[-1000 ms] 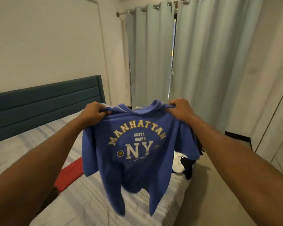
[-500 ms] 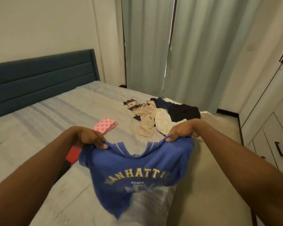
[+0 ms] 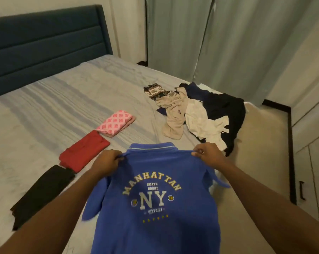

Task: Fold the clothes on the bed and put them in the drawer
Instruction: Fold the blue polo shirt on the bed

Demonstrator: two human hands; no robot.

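One blue shirt (image 3: pixel 155 208) extends from the two grips toward the viewer, printed side up, over the near edge of the bed (image 3: pixel 63 99). Whether it rests fully on the mattress cannot be told.

The left hand (image 3: pixel 105 162) pinches the left shoulder seam. The right hand (image 3: pixel 208 154) pinches the right shoulder seam. The collar lies between the two hands.

Left of the left hand, three folded garments lie in a row on the bed:
- one black garment (image 3: pixel 39 195), nearest;
- one red garment (image 3: pixel 83 151), touching the black one;
- one pink patterned garment (image 3: pixel 116 121), farthest.

Beyond the right hand lies one heap of unfolded clothes (image 3: pixel 201 114). Right of the right hand, well apart, stands a cabinet (image 3: pixel 311 171) with dark handles. Beyond everything stand one headboard (image 3: pixel 45 43) and the curtains (image 3: pixel 219 39).
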